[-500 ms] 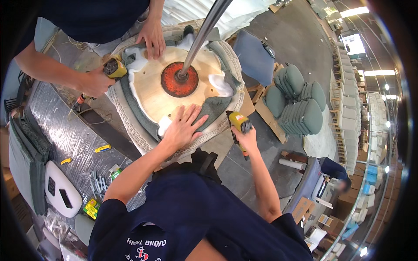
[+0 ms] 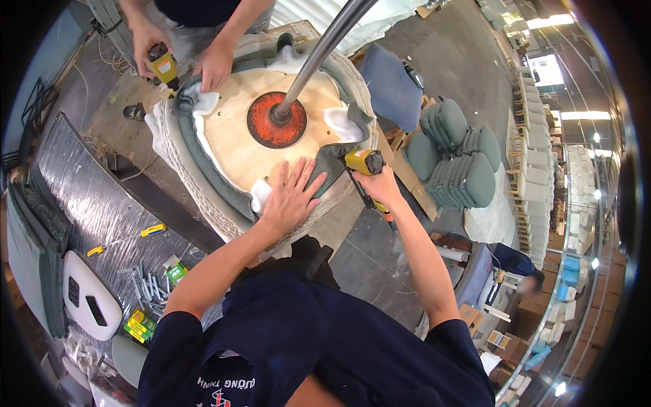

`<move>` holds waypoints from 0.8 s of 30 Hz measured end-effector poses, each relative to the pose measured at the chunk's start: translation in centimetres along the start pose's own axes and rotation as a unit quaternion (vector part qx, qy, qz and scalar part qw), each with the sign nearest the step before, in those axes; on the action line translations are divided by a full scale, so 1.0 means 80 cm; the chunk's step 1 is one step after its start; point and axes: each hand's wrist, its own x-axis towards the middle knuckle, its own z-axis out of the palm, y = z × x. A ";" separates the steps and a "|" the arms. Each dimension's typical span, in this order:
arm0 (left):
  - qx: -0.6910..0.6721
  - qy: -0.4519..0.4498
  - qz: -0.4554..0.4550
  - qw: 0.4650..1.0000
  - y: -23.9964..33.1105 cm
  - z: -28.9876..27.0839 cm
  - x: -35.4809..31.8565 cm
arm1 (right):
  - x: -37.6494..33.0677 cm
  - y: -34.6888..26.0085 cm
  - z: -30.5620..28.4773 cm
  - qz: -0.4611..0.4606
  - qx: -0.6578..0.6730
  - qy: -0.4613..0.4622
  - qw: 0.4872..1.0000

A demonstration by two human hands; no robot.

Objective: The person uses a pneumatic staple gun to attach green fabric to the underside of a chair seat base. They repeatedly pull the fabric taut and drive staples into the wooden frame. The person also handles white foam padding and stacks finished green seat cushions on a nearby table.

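Observation:
A round wooden seat board [image 2: 227, 146] lies in front of me, with dark green fabric [image 2: 196, 163] and white padding [image 2: 260, 193] folded about its edge. A red round plate [image 2: 261, 121] on a metal rod [image 2: 325, 51] rests at the board's middle. My left hand [image 2: 291, 197] lies flat with spread fingers on the board's near edge and the green fabric. In my right hand [image 2: 381, 184] is a yellow staple gun [image 2: 366, 161], its nose at the fabric on the board's right side. Whether the nose touches it, I cannot tell.
Across the board, a co-worker's hands [image 2: 215, 64] hold down fabric and a second yellow staple gun [image 2: 164, 66]. To the left, a screwdriver [image 2: 129, 239] and staple strips [image 2: 150, 285] lie on a plastic-wrapped surface. Stacked green cushions [image 2: 461, 180] sit at the right.
My right hand has brought its staple gun up and left to the fabric edge. My left hand stays nearly in place. The co-worker's hands and staple gun have shifted to the board's far-left edge.

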 end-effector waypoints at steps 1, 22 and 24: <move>0.003 0.004 -0.010 1.000 0.006 0.005 0.004 | 0.005 0.000 -0.002 0.000 0.006 0.003 1.000; 0.006 -0.135 0.076 0.988 0.009 -0.013 0.028 | 0.015 -0.018 -0.017 0.109 0.076 -0.115 0.984; 0.023 -0.146 0.068 0.987 0.013 -0.014 0.026 | 0.013 -0.023 -0.015 0.113 0.053 -0.117 0.985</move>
